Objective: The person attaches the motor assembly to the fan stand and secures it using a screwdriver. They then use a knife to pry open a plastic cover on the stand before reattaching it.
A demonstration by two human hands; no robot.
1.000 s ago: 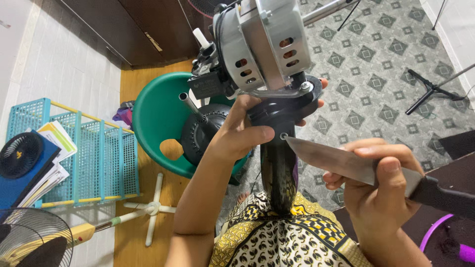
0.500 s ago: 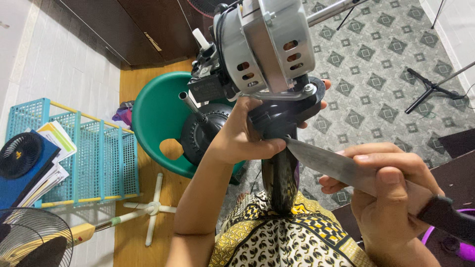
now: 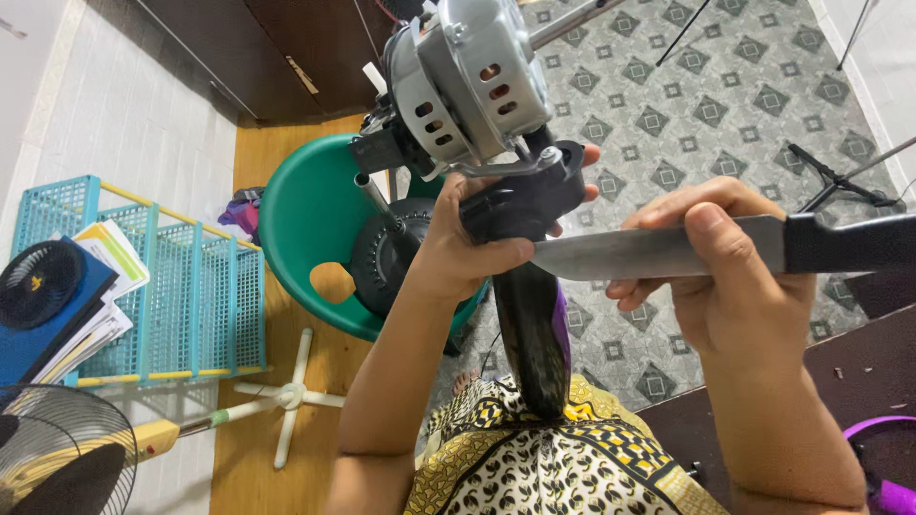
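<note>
Gripping one fan motor (image 3: 468, 81), left hand (image 3: 468, 250) closed; right hand (image 3: 730, 286) clasping one knife (image 3: 668, 250)

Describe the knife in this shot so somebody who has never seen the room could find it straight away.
Start at the big silver vented fan motor near the top centre and drop to the black plastic neck under it, gripped by the left hand. The long grey steel knife with a black handle runs right from there, pinched in the right hand. It is the only flat, bare metal blade here.
</note>
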